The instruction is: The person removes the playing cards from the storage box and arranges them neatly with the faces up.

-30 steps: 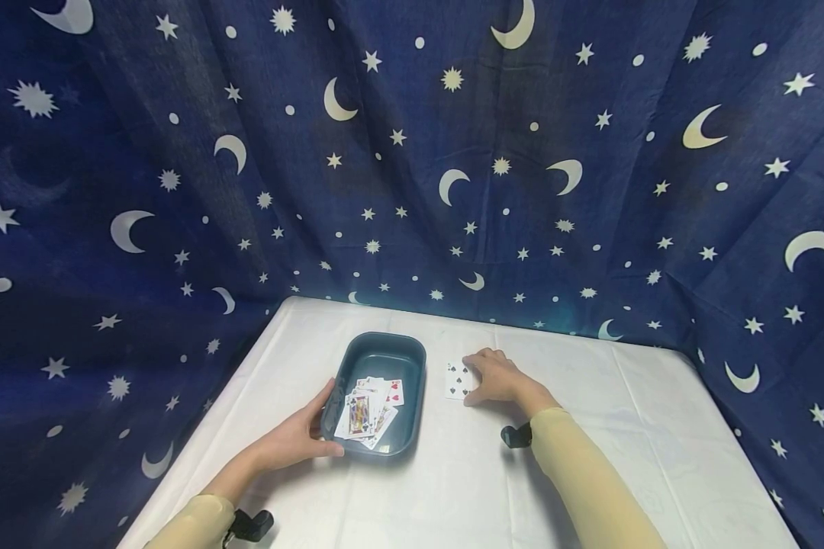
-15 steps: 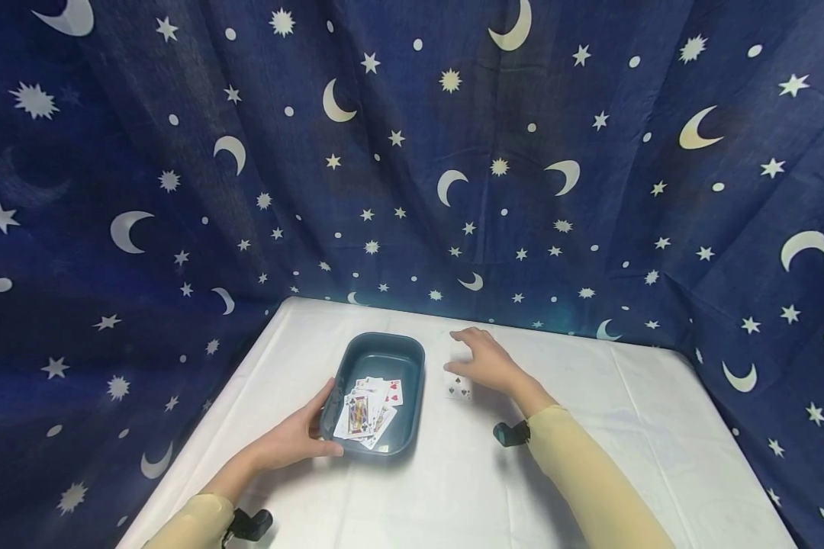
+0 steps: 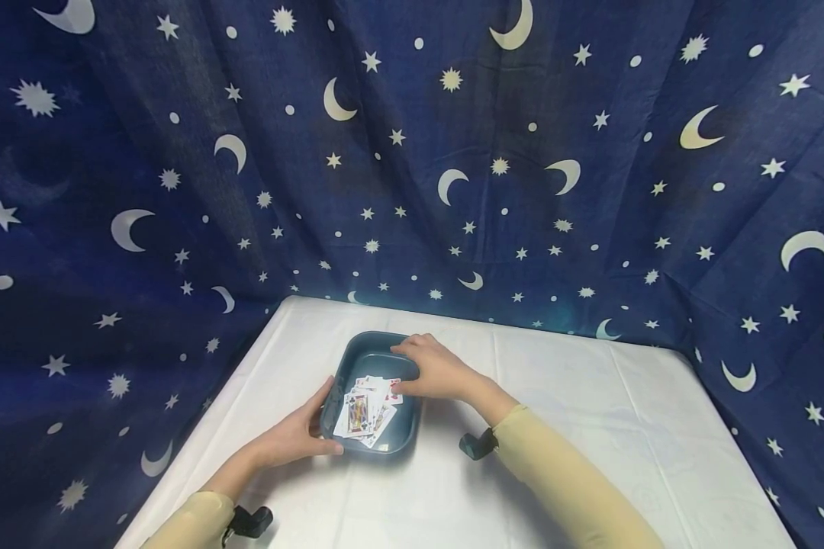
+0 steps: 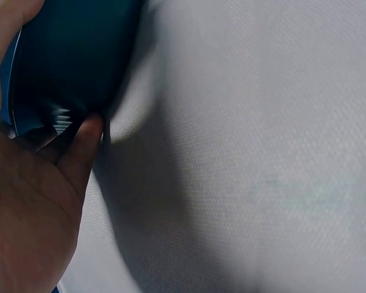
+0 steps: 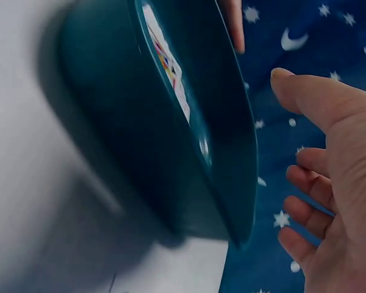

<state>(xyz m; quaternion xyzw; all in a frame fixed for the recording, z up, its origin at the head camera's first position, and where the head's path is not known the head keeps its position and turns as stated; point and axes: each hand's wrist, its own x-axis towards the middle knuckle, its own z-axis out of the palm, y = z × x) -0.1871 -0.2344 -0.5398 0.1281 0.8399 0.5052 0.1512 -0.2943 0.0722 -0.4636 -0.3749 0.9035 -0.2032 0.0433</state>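
Note:
A dark teal plastic tray (image 3: pixel 412 435) stands on the white-covered table, several playing cards (image 3: pixel 367 408) loosely heaped inside. On top of the heap lies a club face card; a hearts card shows beside it. My left hand (image 3: pixel 291 438) grips the tray's near left corner, thumb at the near wall and fingers along the left side. Over the tray's right rim hovers my right hand (image 3: pixel 442 370), thumb and fingers parted and bent loosely. In the right wrist view nothing shows between the fingers of that right hand (image 5: pixel 348 171). The spade card right of the tray is out of sight.
White cloth covers the table (image 3: pixel 590 442), which reaches out to the right of the tray. A dark blue curtain (image 3: pixel 412 191) with moons and stars hangs behind and at both sides. Black wrist mounts (image 3: pixel 477 444) jut from both sleeves.
My right hand has lifted off the spade card on the table and moved left over the tray's right rim, now hiding that card's spot. The left hand and tray have stayed put.

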